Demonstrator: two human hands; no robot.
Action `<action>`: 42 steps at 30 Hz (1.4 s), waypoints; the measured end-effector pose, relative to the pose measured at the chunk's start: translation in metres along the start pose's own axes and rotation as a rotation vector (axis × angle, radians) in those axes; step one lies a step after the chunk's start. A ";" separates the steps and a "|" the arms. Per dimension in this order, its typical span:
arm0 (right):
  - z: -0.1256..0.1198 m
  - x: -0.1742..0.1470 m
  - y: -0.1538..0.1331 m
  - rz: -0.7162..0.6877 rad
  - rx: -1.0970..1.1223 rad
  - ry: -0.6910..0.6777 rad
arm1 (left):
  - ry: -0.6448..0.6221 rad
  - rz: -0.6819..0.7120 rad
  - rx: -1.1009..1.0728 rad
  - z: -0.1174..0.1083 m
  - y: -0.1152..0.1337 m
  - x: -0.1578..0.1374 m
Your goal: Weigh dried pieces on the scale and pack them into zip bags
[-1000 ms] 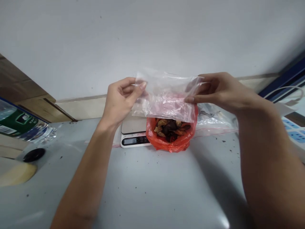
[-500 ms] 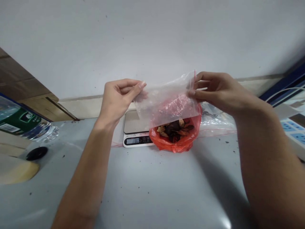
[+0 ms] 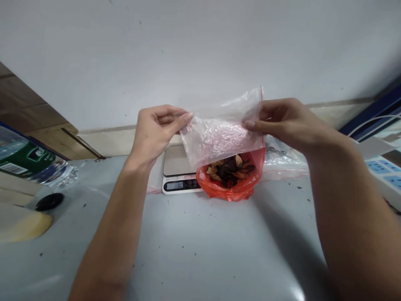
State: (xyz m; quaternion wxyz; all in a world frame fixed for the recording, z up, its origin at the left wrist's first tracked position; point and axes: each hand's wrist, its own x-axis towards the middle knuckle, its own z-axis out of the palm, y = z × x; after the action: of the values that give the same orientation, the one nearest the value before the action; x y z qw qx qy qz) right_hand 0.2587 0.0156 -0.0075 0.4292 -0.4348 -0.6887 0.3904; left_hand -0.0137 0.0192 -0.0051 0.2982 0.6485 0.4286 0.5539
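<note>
A clear zip bag (image 3: 219, 133) with a red line along its right edge is stretched between my hands. My left hand (image 3: 159, 129) pinches its left end between thumb and fingers. At the red-edged end, my right hand (image 3: 282, 119) grips it, the thumb in front. Beneath the bag sits a red plastic bag (image 3: 230, 192), its mouth open, showing dark and tan dried pieces (image 3: 231, 169). The zip bag hides its back rim. Left of it, partly overlapped, lies a small digital scale (image 3: 177, 163) with a bare plate; its display looks like 0.0.
Other clear zip bags (image 3: 285, 161) lie flat behind the red bag, against the wall. At left are a water bottle (image 3: 34, 156) on its side, a black oval object (image 3: 49, 202) and a blurred yellowish container (image 3: 25, 223). A white power strip (image 3: 384, 173) stands at right.
The zip bag has tilted and creased a little, its red edge rising slightly. My right fingers have closed in more on that end. The scale and red bag have stayed put.
</note>
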 end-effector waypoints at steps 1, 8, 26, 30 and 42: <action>0.000 0.000 0.000 0.003 -0.013 0.002 | 0.003 0.004 0.008 0.000 0.000 0.001; 0.001 0.002 0.002 -0.028 -0.045 0.092 | 0.020 -0.011 -0.005 -0.006 -0.003 0.003; 0.002 0.004 0.008 -0.065 0.053 0.184 | -0.281 -0.104 0.097 -0.011 0.003 -0.002; 0.002 0.004 0.008 -0.039 0.075 0.204 | -0.309 -0.103 0.131 -0.014 0.004 -0.003; 0.060 0.017 -0.002 -0.240 0.046 0.266 | -0.473 -0.350 0.512 -0.082 0.013 -0.006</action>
State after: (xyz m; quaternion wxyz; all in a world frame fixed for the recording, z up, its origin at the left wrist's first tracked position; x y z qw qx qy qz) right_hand 0.1980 0.0207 -0.0213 0.5700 -0.3871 -0.6637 0.2910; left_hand -0.0913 0.0009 0.0202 0.3074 0.7288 0.5765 0.2050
